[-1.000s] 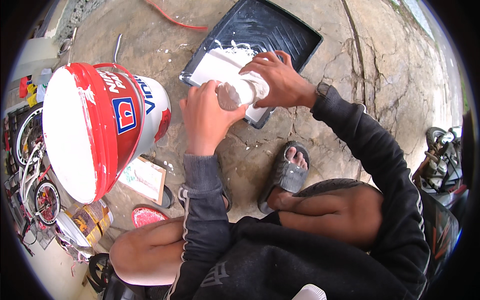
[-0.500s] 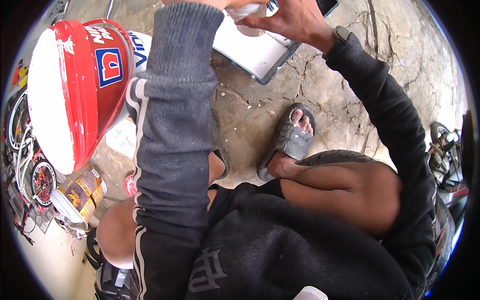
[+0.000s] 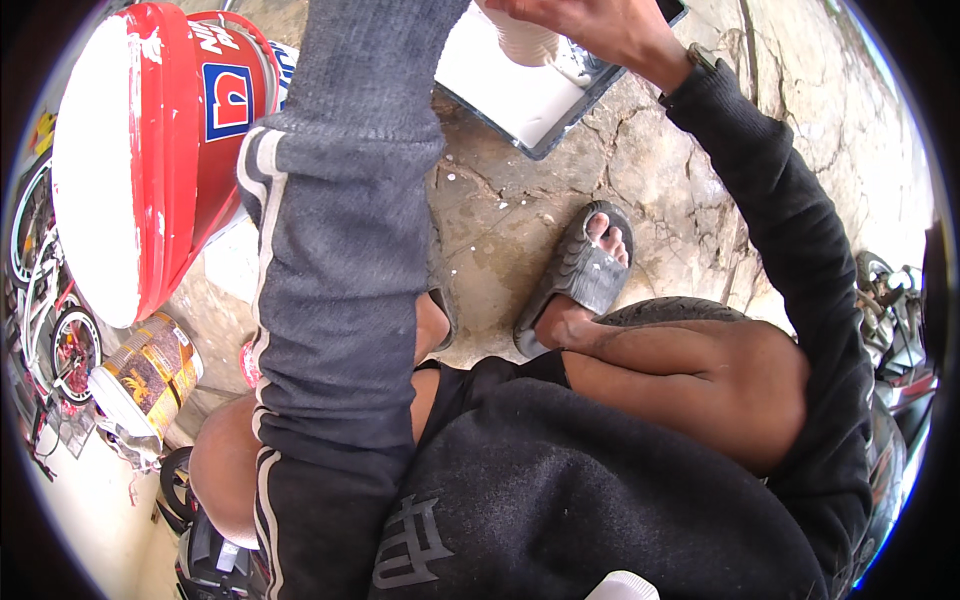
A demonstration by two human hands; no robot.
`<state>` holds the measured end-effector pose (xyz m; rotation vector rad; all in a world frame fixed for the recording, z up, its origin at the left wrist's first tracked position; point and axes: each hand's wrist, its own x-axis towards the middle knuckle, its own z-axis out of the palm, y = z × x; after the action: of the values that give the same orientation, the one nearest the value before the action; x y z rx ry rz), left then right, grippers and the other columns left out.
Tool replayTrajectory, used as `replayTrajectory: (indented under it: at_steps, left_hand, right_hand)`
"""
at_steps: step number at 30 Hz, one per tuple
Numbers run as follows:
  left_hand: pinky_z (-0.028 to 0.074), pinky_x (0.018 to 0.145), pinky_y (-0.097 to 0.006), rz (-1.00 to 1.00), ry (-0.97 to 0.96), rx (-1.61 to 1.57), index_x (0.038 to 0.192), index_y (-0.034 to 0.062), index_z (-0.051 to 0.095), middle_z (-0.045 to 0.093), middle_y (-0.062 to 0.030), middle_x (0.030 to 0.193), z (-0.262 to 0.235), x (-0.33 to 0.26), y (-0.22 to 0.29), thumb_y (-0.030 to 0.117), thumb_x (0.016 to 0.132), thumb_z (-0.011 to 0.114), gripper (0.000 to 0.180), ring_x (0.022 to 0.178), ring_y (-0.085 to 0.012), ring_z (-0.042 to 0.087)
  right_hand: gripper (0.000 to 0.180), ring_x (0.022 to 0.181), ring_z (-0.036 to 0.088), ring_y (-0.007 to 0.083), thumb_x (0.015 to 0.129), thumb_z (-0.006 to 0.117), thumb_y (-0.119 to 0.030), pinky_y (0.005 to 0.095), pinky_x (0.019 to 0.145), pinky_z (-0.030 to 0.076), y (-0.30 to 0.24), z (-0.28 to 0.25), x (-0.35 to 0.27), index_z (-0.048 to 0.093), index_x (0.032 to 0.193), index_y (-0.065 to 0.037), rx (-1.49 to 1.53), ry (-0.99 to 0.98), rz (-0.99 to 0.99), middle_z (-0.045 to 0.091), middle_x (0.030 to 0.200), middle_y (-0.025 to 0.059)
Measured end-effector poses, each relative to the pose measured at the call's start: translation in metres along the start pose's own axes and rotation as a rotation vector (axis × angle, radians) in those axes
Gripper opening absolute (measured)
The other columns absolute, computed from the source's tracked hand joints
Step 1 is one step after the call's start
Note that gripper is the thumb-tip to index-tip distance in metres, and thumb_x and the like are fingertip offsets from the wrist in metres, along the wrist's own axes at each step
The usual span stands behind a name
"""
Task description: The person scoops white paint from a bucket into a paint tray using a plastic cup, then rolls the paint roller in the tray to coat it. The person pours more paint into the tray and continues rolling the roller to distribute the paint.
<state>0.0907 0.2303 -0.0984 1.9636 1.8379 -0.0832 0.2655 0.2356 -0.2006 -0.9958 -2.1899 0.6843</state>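
Observation:
At the top edge, my right hand (image 3: 612, 32) is closed on a ribbed white plastic cup (image 3: 528, 46); its fingertips are partly cut off by the picture's edge. Beneath the cup lies a dark-rimmed paint tray (image 3: 537, 152) coated with white paint (image 3: 495, 88). My left forearm, in a dark sleeve with pale stripes, runs straight up past the top edge. The left hand itself is out of the picture, so what it holds is hidden.
Left of my arm stands a large red-and-white paint bucket (image 3: 185, 170) with a white-smeared lid. Beyond it are a brown-and-yellow tub (image 3: 150, 375) and a bicycle (image 3: 60, 300). A motorbike (image 3: 893, 310) stands at the far right. The concrete floor (image 3: 690, 200) is cracked.
Both arms have shifted up in the picture, taking my left hand out of view. The cup has moved slightly up and right with my right hand.

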Motion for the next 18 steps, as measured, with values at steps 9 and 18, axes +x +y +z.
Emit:
replayTrajectory:
  at_steps: [9, 18]
  left_hand:
    - [0.056, 0.085, -0.041, -0.007, 0.145, 0.024, 0.104, -0.0015, 0.077, 0.075, -0.0232, 0.097, -0.031, -0.016, 0.007, 0.055, 0.096, 0.064, 0.059, 0.093, -0.0324, 0.074]
    - [0.056, 0.078, -0.042, -0.092, 0.225, -0.176, 0.097, -0.0017, 0.077, 0.075, -0.022, 0.088, -0.022, -0.034, -0.019, 0.044, 0.097, 0.067, 0.046, 0.085, -0.0331, 0.074]
  right_hand:
    - [0.057, 0.097, 0.072, 0.0269, 0.083, 0.086, -0.037, 0.0394, 0.085, 0.055, 0.007, -0.009, -0.002, 0.064, 0.123, -0.002, 0.056, 0.052, 0.083, 0.073, 0.105, 0.0159]
    - [0.064, 0.1, 0.071, 0.0247, 0.081, 0.087, -0.039, 0.0388, 0.084, 0.055, 0.014, -0.001, -0.014, 0.061, 0.125, 0.001, 0.063, 0.011, 0.218, 0.072, 0.107, 0.0186]
